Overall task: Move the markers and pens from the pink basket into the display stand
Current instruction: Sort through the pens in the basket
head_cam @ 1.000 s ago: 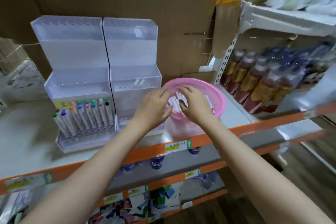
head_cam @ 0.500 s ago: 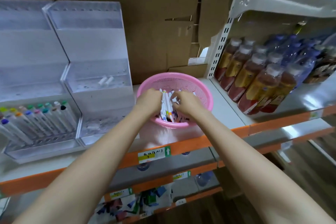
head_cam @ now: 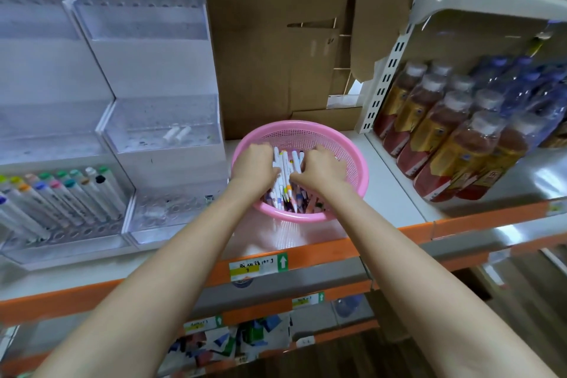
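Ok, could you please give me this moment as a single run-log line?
phase: gathering | left hand: grips markers in pink basket | right hand: grips markers too | display stand: placed markers in front row

White shelf (head_cam: 392, 193), orange front edge, pink basket (head_cam: 306, 127) beside clear display stand (head_cam: 159, 77)

**Both hands in the basket, on one bundle**

The left hand (head_cam: 253, 164) and right hand (head_cam: 322, 167) are down inside the pink basket (head_cam: 360, 163). Their fingers curl round a bundle of white pens (head_cam: 286, 167) held between them. More lie loose below the grip, toward the near rim.

Left of the grip: clear tiered display stand (head_cam: 159, 77), with a row of colour-capped markers (head_cam: 70, 196) in its lowest left tier.

Right of the grip: bottles (head_cam: 441, 138) on a metal shelf (head_cam: 521, 181).

Behind the grip: cardboard (head_cam: 276, 40).
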A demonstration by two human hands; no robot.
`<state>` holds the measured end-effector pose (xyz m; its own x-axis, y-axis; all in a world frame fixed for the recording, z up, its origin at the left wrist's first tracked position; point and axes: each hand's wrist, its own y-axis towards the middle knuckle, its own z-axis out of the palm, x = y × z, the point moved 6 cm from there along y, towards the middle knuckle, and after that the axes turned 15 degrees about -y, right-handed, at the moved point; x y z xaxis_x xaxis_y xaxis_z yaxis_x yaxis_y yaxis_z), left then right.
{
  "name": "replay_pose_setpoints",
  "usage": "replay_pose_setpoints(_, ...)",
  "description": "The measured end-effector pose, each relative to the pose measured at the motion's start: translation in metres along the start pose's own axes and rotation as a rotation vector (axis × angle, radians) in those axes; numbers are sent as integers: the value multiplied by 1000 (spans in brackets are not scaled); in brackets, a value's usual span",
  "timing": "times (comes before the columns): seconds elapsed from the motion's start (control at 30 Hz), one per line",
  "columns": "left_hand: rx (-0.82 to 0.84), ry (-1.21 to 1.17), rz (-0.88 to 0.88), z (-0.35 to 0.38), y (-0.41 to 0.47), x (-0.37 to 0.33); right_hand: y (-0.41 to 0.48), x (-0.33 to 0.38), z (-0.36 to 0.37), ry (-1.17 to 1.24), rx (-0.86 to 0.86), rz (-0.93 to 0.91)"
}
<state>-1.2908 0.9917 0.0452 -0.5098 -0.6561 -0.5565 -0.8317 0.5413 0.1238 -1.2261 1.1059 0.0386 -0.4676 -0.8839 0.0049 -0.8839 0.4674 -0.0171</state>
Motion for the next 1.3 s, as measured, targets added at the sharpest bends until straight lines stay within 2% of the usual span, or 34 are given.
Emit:
replay_pose_setpoints(0.17,-77,-150,-5,-3,5,6,1,-3,0,29,-15,12)
replay_pose_setpoints(0.37,37,-145,11,-1,5,7,1,-2,2,56,-30,-13)
replay_pose_setpoints(0.67,82,-133,0,-1,1,2,1,-1,0,35,-11,-21)
replay_pose_setpoints(1.0,22,-412,55,-8,1,3,1,-2,-4,303,-133,-70)
replay_pose_setpoints(1.13,-23,-608,136,-22,-3,-1,-7,-3,-17,526,-213,-155)
replay_pose_setpoints(1.3,-82,-726,233,-38,-16,-8,-19,2,-32,610,-301,-215)
